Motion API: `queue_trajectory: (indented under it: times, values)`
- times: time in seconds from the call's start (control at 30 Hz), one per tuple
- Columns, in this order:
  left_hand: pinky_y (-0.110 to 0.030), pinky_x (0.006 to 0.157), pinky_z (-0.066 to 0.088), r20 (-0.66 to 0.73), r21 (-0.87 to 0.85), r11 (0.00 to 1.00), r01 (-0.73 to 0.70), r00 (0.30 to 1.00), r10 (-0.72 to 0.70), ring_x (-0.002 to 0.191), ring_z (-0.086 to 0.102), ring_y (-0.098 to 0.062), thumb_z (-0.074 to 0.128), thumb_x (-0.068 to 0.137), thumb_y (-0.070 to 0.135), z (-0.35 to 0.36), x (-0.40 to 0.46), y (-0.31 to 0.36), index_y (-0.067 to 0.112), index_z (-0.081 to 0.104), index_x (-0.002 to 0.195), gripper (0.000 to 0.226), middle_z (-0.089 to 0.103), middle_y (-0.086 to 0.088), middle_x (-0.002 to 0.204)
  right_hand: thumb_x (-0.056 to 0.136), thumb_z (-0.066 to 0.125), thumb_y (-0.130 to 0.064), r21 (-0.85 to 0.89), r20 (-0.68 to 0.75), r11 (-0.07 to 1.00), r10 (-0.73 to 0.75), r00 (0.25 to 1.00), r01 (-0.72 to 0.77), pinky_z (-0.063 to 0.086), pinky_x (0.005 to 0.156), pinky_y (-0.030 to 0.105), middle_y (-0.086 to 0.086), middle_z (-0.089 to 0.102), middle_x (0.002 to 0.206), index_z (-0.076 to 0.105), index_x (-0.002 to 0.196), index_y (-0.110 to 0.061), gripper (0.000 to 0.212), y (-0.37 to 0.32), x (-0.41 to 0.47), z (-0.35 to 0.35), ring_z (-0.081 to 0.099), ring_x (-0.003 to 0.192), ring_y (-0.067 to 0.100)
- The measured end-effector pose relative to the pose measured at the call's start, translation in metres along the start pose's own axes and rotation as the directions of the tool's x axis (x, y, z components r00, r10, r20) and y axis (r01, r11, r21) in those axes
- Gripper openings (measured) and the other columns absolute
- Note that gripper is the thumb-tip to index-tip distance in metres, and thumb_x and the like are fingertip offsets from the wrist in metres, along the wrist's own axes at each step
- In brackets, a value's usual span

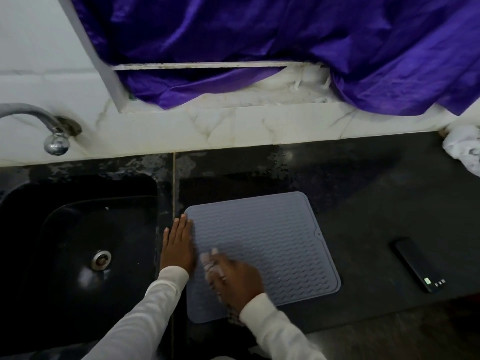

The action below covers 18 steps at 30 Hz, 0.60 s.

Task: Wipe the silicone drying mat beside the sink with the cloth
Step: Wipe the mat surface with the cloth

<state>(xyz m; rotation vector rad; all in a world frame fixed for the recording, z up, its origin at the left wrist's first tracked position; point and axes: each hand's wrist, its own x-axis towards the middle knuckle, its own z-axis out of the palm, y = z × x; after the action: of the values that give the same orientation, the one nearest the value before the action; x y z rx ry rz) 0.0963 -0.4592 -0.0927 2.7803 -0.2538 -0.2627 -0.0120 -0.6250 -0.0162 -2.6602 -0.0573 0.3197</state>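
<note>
We are pressing our left hand [178, 245] flat and open on the left edge of the mat [262, 253], just right of the sink [78, 245], likely to anchor it; our right hand [233, 280] is gripping the cloth [211, 263] against its near-left area, blurred.

I see the mat [262, 245], a grey rectangular sheet with rounded corners and wavy ridges, lying flat on the dark counter just right of the sink, slightly rotated. The cloth [211, 261], pale and motion-blurred, lies on the mat's near-left part, mostly hidden.
</note>
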Motion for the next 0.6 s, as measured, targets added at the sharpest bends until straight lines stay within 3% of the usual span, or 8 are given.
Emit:
queue_trajectory:
  times: [0.1, 0.13, 0.23, 0.33, 0.6]
  values:
    - [-0.041, 0.122, -0.010, 0.046, 0.062, 0.997, -0.047, 0.998, 0.044, 0.150, -0.005, -0.020, 0.032, 0.084, 0.060, -0.002, -0.001, -0.003, 0.017, 0.003, 0.153, 0.086, -0.010, 0.003, 0.158, 0.091, 0.056, -0.041, -0.132, -0.030, 0.988, -0.083, 0.996, 0.079, 0.052, 0.057, 0.030, 0.003, 0.073, 0.088, 0.052, 0.137, -0.022, 0.050, -0.014, 0.005, 0.016, 0.070, 0.071, 0.022]
    - [-0.040, 0.121, -0.011, 0.045, 0.062, 0.996, -0.057, 0.998, 0.054, 0.150, -0.004, -0.020, 0.029, 0.080, 0.064, -0.002, -0.001, -0.004, 0.017, 0.003, 0.153, 0.090, -0.010, 0.003, 0.157, 0.091, 0.057, -0.040, -0.176, -0.047, 0.982, -0.083, 0.995, 0.074, 0.053, 0.059, 0.030, 0.003, 0.073, 0.089, 0.050, 0.139, -0.022, 0.052, -0.011, 0.005, 0.019, 0.070, 0.072, 0.022]
    - [-0.044, 0.123, -0.001, -0.024, 0.019, 0.999, -0.033, 0.999, 0.033, 0.151, 0.004, -0.020, 0.019, 0.095, 0.033, 0.001, 0.002, -0.003, 0.014, 0.016, 0.154, 0.061, -0.001, 0.003, 0.159, 0.101, 0.033, -0.045, -0.118, 0.103, 0.993, 0.027, 0.994, -0.015, 0.048, 0.083, 0.044, 0.010, 0.063, 0.121, 0.013, 0.153, -0.038, 0.056, 0.015, 0.003, 0.026, 0.063, 0.103, 0.035]
    - [-0.042, 0.123, -0.001, -0.051, -0.013, 1.000, -0.001, 0.999, 0.001, 0.150, 0.005, -0.017, 0.025, 0.102, 0.017, 0.002, 0.002, -0.002, 0.015, 0.019, 0.153, 0.051, 0.009, 0.000, 0.163, 0.098, 0.031, -0.051, -0.092, 0.029, 0.992, 0.094, 0.995, -0.091, 0.049, 0.085, 0.039, 0.003, 0.062, 0.126, 0.019, 0.149, -0.047, 0.052, 0.044, -0.002, 0.023, 0.063, 0.106, 0.030]
    - [-0.040, 0.123, -0.002, -0.067, 0.014, 1.000, -0.012, 0.998, 0.013, 0.150, 0.004, -0.015, 0.027, 0.103, 0.017, 0.001, 0.000, -0.002, 0.017, 0.018, 0.154, 0.052, 0.009, 0.002, 0.163, 0.098, 0.033, -0.054, -0.056, -0.064, 0.948, 0.310, 0.949, -0.313, 0.050, 0.079, 0.035, 0.000, 0.065, 0.120, 0.029, 0.144, -0.046, 0.047, 0.116, -0.025, -0.008, 0.066, 0.100, 0.024]
